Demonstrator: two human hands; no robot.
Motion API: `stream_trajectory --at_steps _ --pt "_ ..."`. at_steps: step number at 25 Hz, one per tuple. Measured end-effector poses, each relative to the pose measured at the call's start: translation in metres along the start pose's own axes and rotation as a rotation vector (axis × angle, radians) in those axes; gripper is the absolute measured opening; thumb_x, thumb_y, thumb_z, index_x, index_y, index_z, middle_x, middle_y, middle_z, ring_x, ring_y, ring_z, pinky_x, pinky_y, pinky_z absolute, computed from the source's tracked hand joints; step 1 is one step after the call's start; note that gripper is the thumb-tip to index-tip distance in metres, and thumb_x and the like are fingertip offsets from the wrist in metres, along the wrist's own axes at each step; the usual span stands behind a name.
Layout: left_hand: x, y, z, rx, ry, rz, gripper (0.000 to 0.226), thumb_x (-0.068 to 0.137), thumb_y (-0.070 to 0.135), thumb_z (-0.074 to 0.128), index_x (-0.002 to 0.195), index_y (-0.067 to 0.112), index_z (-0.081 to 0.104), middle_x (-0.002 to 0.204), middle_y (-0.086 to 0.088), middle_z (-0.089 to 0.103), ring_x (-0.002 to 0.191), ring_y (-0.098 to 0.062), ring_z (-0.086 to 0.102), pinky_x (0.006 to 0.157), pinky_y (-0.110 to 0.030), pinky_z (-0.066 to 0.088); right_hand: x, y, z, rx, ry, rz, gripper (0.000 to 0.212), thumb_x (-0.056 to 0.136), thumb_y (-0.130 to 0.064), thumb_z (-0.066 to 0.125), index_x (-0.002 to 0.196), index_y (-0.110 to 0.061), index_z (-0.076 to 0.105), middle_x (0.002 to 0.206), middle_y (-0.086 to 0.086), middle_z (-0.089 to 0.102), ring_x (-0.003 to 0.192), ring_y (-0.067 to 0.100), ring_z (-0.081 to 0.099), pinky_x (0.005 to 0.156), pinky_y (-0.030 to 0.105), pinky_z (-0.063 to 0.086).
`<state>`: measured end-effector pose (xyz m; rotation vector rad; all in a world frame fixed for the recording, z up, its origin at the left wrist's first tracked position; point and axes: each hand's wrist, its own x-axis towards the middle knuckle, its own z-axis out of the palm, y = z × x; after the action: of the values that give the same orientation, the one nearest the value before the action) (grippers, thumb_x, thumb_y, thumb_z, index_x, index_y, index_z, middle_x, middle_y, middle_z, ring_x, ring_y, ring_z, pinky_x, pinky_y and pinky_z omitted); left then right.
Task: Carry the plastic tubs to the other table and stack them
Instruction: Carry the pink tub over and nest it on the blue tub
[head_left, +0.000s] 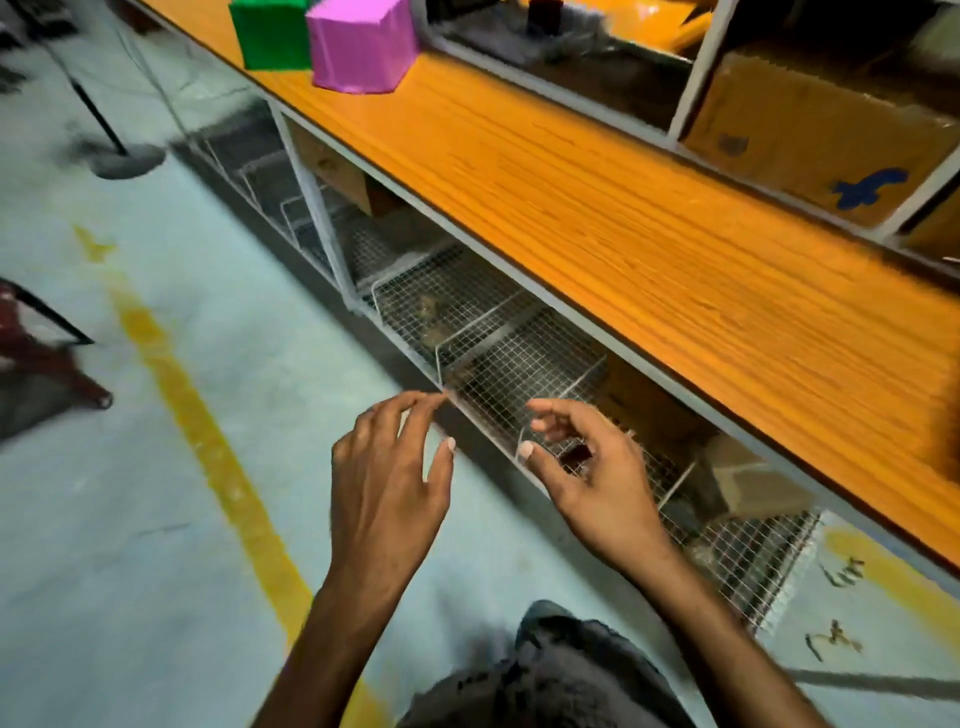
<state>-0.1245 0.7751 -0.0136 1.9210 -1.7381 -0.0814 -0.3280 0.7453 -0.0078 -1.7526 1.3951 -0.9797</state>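
A pink tub (361, 44) stands upside down on the orange table top (623, 223) at the far end, with a green tub (267, 34) right beside it on its left. My left hand (387, 483) and my right hand (592, 480) hover low in front of me, over the floor and the table's front edge. Both hold nothing, and their fingers are loosely spread. The hands are far from the tubs. The view is blurred by motion.
Wire mesh baskets (483, 343) fill the shelf under the table top. Cardboard boxes (821, 130) sit in the rack at the back right. A yellow line (208, 441) crosses the grey floor. A stand base (127, 158) and a dark chair (41, 358) are on the left.
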Motion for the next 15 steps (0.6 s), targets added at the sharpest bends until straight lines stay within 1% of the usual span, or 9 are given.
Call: stream_trajectory --at_steps 1,3,5,6,7,9,11,13,15 --pt "0.012 -0.015 -0.003 -0.02 0.001 -0.045 0.042 0.093 0.032 0.069 0.134 0.032 0.061 0.136 0.007 0.061 0.126 -0.021 0.055 0.095 -0.042 0.044 0.017 -0.007 0.014 0.076 -0.024 0.029 0.033 0.089 -0.02 0.079 0.119 -0.032 0.069 0.102 -0.013 0.069 0.097 0.006 0.065 0.083 0.015 0.051" --pt "0.041 -0.044 -0.003 -0.125 -0.015 -0.169 0.038 0.095 0.036 0.068 0.132 0.036 0.061 0.134 0.013 0.061 0.125 -0.017 0.054 0.098 -0.04 0.042 0.055 -0.018 0.043 0.182 -0.08 0.076 0.032 0.089 -0.016 0.079 0.117 -0.029 0.071 0.1 -0.008 0.072 0.092 0.008 0.067 0.081 0.018 0.054" --pt "0.076 -0.072 -0.001 -0.227 -0.031 -0.247 0.036 0.094 0.04 0.068 0.129 0.04 0.061 0.128 0.018 0.063 0.121 -0.013 0.057 0.099 -0.042 0.047 0.099 -0.022 0.07 0.275 -0.13 0.121 0.03 0.09 -0.014 0.078 0.117 -0.025 0.071 0.101 -0.002 0.074 0.092 0.018 0.068 0.083 0.024 0.056" --pt "0.094 -0.087 0.002 -0.249 -0.037 -0.258 0.036 0.093 0.041 0.069 0.128 0.041 0.061 0.125 0.019 0.063 0.119 -0.013 0.059 0.098 -0.044 0.048 0.124 -0.025 0.084 0.329 -0.147 0.141 0.029 0.091 -0.012 0.077 0.117 -0.022 0.071 0.103 0.003 0.075 0.093 0.022 0.068 0.085 0.024 0.056" --pt "0.113 -0.1 0.003 -0.255 -0.042 -0.264 0.036 0.093 0.042 0.069 0.128 0.041 0.061 0.123 0.02 0.064 0.118 -0.012 0.059 0.097 -0.045 0.049 0.148 -0.027 0.095 0.365 -0.16 0.151 0.028 0.091 -0.011 0.076 0.117 -0.019 0.071 0.104 0.008 0.075 0.091 0.023 0.069 0.085 0.021 0.056" --pt "0.159 -0.127 0.005 -0.246 -0.024 -0.286 0.035 0.093 0.042 0.069 0.127 0.041 0.062 0.122 0.021 0.063 0.116 -0.011 0.06 0.093 -0.044 0.051 0.205 -0.032 0.118 0.375 -0.182 0.145 0.027 0.092 -0.009 0.075 0.117 -0.015 0.071 0.106 0.013 0.074 0.086 0.015 0.066 0.082 0.015 0.055" --pt "0.206 -0.147 -0.001 -0.253 0.002 -0.323 0.033 0.092 0.042 0.07 0.125 0.04 0.063 0.12 0.022 0.064 0.112 -0.007 0.061 0.087 -0.038 0.051 0.256 -0.042 0.137 0.376 -0.207 0.142 0.026 0.092 -0.009 0.074 0.118 -0.015 0.07 0.107 0.014 0.073 0.084 0.018 0.066 0.082 0.018 0.056" --pt "0.253 -0.166 -0.007 -0.271 0.029 -0.352 0.033 0.092 0.04 0.071 0.124 0.04 0.063 0.119 0.022 0.064 0.109 -0.005 0.061 0.08 -0.033 0.048 0.306 -0.053 0.158 0.403 -0.222 0.142 0.026 0.092 -0.01 0.074 0.117 -0.016 0.071 0.108 0.014 0.073 0.09 0.025 0.067 0.086 0.024 0.057" --pt "0.296 -0.184 -0.009 -0.277 0.05 -0.363 0.033 0.092 0.039 0.071 0.124 0.041 0.062 0.119 0.022 0.063 0.109 -0.004 0.06 0.08 -0.031 0.047 0.351 -0.061 0.176 0.412 -0.233 0.149 0.026 0.092 -0.012 0.075 0.117 -0.018 0.072 0.109 0.011 0.074 0.097 0.026 0.069 0.09 0.026 0.057"
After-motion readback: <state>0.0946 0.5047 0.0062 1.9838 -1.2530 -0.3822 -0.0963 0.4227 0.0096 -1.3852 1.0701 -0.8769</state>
